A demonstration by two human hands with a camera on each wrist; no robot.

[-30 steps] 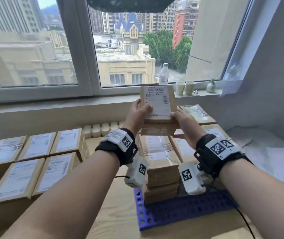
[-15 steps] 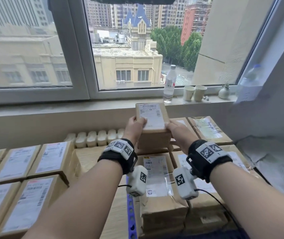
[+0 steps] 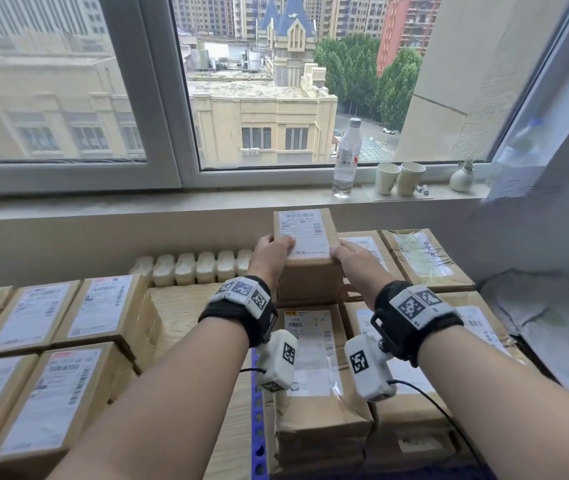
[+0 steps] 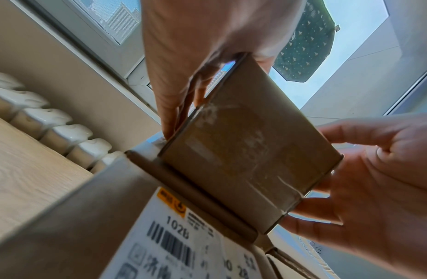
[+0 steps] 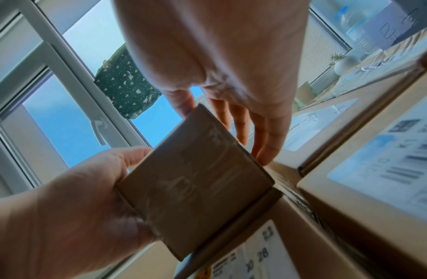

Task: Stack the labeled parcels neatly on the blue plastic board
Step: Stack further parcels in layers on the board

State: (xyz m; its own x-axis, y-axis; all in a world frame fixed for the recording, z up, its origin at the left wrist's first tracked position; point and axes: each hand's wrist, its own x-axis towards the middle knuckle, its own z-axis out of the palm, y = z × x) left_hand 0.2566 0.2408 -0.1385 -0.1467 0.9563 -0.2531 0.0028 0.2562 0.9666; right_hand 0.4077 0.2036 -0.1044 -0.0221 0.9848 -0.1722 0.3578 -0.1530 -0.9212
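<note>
Both hands on one labeled parcel [image 3: 305, 251], a small brown cardboard box with a white shipping label on its top face. Left hand [image 3: 271, 252] clasps the near left edge, thumb over the label's corner and fingers down the left side. Right hand [image 3: 357, 259] clasps the near right edge the same way, thumb on top. From the left wrist view, the left fingers [image 4: 169, 105] lie along the box's side and the right hand's fingers curl under its far edge; from the right wrist view the right fingers [image 5: 270, 143] run straight down the side wall, so that grasp is a loose one between thumb and fingers.

The parcel sits level, label up, at the back of the stack, on or just above the box beneath it; whether its weight is fully set down cannot be told. It stands higher than the front parcel [image 3: 314, 362], whose label reads "1026" in the left wrist view. To the right, more stacked parcels [image 3: 421, 258], labels up.

Blue plastic board [image 3: 257, 431]: only a narrow perforated strip shows at the stack's lower left, resting on a pale wooden table [image 3: 186, 306].

A separate group of labeled boxes [image 3: 68, 327] lies on the left. On the window sill [image 3: 172, 202] stand a clear water bottle [image 3: 347, 157], two paper cups [image 3: 399, 178] and a small white vase [image 3: 463, 176]. A white radiator [image 3: 193, 268] runs behind the table.
</note>
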